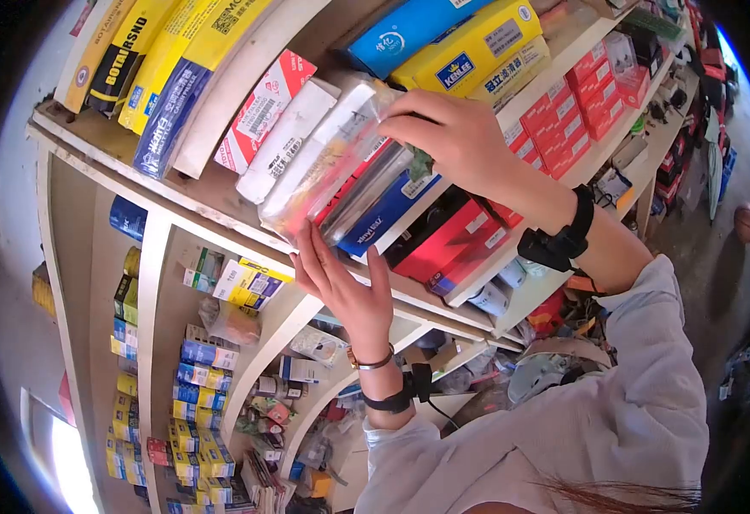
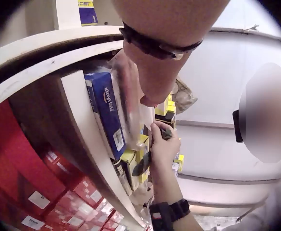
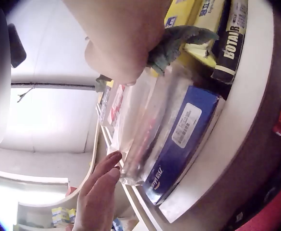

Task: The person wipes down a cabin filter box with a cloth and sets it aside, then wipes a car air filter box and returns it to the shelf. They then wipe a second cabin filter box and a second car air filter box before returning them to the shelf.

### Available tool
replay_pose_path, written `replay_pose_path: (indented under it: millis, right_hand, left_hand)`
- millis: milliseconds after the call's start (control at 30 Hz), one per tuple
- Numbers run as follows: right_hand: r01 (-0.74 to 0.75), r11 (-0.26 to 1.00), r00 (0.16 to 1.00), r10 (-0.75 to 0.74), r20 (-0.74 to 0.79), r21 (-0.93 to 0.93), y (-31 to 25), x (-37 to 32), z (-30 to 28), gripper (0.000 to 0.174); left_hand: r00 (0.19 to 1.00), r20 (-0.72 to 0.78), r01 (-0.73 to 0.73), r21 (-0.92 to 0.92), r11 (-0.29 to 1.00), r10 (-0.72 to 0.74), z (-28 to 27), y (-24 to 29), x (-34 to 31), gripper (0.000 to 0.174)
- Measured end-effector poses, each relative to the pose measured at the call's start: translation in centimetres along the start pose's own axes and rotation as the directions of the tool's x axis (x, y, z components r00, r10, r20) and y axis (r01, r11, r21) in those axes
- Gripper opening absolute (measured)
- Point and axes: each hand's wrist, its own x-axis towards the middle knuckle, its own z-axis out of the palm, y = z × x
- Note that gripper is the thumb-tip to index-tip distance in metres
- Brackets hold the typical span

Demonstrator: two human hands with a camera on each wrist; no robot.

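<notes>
Shelf board (image 1: 221, 193): packed tight with upright boxes, and their front ends stood out past its edge.

Neighbours: blue box (image 1: 383, 214) touching the packet on one side, white box (image 1: 285, 141) just beside it on the other. Red boxes (image 1: 443, 244) lay further along the same row.

Clear packet (image 1: 324, 167): stood in the row between those two, tilted like them. Its lower end hung past the board edge. The film looked slack and glossy in the right wrist view.

Right hand (image 1: 456, 141): fingers curled over the packet's upper end, pinching it.

Left hand (image 1: 341, 287): fingers straight and close together, tips pressed against the packet's lower end, palm free.

Green scrap (image 3: 179, 38): showed under the right fingers. What it was could not be told.

Risks, as judged:
- Slick film and a pinch at one end only, so the packet could slip through and drop off the edge.
- Tight packing, so drag on the blue box could pull it forward too.
- The left fingertips only propped the end. If they slid off, nothing held that end
- The scrap under the fingers could weaken the pinch
</notes>
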Motion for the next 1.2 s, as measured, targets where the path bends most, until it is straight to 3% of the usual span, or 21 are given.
replay_pose_path:
  millis: [433, 567, 633, 733, 800, 833, 867, 900, 967, 1000, 1100, 1133, 1200]
  right_hand:
    - [-0.134, 0.991, 0.989, 0.133, 0.067, 0.006, -2.1, 0.1, -1.8, 0.033]
    - [-0.258, 0.965, 0.961, 0.252, 0.115, 0.045, -3.3, -2.3, -4.2, 0.033]
    - [-0.396, 0.911, 0.894, 0.354, 0.276, 0.114, -5.1, -4.8, -6.7, 0.030]
    - [-0.454, 0.884, 0.774, 0.332, 0.539, 0.108, -7.2, -11.7, -10.1, 0.026]
    - [-0.492, 0.870, 0.589, 0.346, 0.731, -0.015, -8.4, -17.3, -13.0, 0.027]
    - [-0.602, 0.793, 0.407, 0.399, 0.821, -0.087, -9.2, -18.1, -14.7, 0.022]
    - [-0.667, 0.742, 0.395, 0.425, 0.814, -0.064, -9.8, -20.0, -16.0, 0.030]
    - [-0.684, 0.729, 0.353, 0.371, 0.859, -0.034, -9.5, -21.9, -17.4, 0.032]
    - [-0.816, 0.567, 0.228, 0.500, 0.835, -0.117, -11.5, -21.5, -19.5, 0.027]
    - [-0.811, 0.572, 0.219, 0.489, 0.845, -0.120, -11.9, -21.8, -19.7, 0.027]
    - [-0.897, 0.429, 0.195, 0.595, 0.780, -0.103, -13.0, -22.5, -20.3, 0.021]
    - [-0.895, 0.432, 0.189, 0.593, 0.783, -0.111, -13.2, -22.3, -20.1, 0.021]
    - [-0.980, 0.200, 0.130, 0.655, 0.744, -0.005, -13.9, -21.5, -19.5, 0.031]
  left_hand:
    - [0.999, -0.020, 0.035, -0.093, 0.995, -0.037, -1.1, 0.9, -0.8, 0.082]
    - [0.998, 0.005, 0.063, -0.120, 0.991, -0.063, -1.2, 1.1, -3.1, 0.082]
    - [0.990, 0.116, 0.108, -0.230, 0.967, -0.083, -1.2, 1.9, -5.2, 0.075]
    - [0.941, 0.338, 0.138, -0.439, 0.888, 0.021, -0.4, 3.1, -10.1, 0.064]
    - [0.889, 0.444, 0.159, -0.532, 0.832, 0.114, 1.1, 3.9, -14.3, 0.060]
    - [0.858, 0.484, 0.168, -0.581, 0.796, 0.173, 1.2, 4.4, -15.7, 0.057]
    - [0.821, 0.521, 0.181, -0.625, 0.760, 0.233, 1.3, 4.8, -17.0, 0.055]
    - [0.838, 0.503, 0.185, -0.626, 0.758, 0.211, 1.5, 5.1, -18.4, 0.055]
    - [0.706, 0.622, 0.356, -0.725, 0.590, 0.338, 2.1, 5.7, -20.7, 0.057]
    - [0.713, 0.623, 0.367, -0.723, 0.586, 0.322, 2.5, 6.5, -21.1, 0.057]
    - [0.601, 0.657, 0.489, -0.753, 0.441, 0.456, 3.2, 9.5, -21.9, 0.072]
    - [0.606, 0.655, 0.493, -0.755, 0.433, 0.452, 3.6, 10.8, -22.1, 0.072]
    - [0.451, 0.789, 0.807, -0.560, 0.186, 0.418, 4.2, 13.4, -22.8, 0.074]
